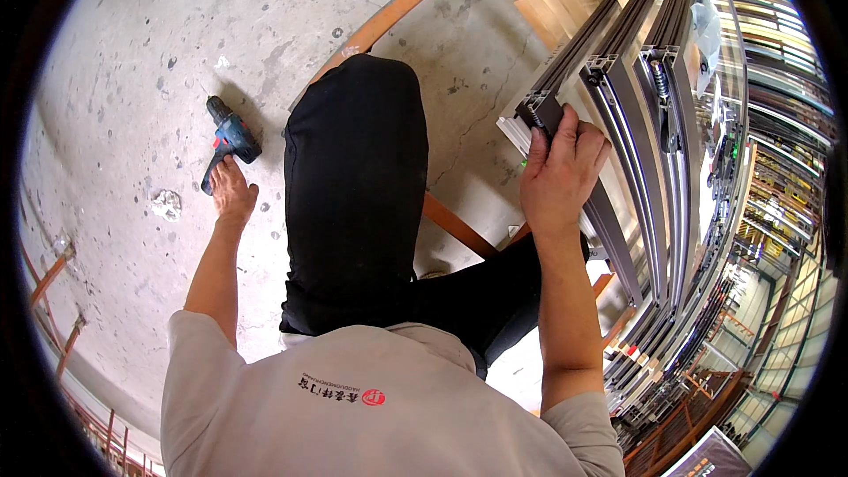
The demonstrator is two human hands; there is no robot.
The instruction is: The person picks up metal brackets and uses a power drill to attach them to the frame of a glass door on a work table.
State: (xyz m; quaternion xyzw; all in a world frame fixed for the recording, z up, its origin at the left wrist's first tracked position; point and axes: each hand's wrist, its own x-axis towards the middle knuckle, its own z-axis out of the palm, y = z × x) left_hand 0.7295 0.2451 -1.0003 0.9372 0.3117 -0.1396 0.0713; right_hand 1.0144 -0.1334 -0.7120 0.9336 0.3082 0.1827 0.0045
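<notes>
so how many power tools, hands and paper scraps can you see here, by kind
cordless drill: 1
person's hands: 2, left hand at the drill, right hand on the dark frame profile
crumpled scrap on the floor: 1
total: 4

A compact blue-and-black cordless drill (230, 143) lies on its side on the stained grey concrete floor (132, 53), at the person's left. Its dark head points up and away, and its handle slants down toward the left hand (233, 193), whose fingers rest on the grip end.

On the person's right, a long dark grey aluminium frame profile (609, 230) lies in a stack of similar grooved rails, running away from its cut end. The right hand (562, 170) grips that near end, fingers curled over its top edge.
</notes>
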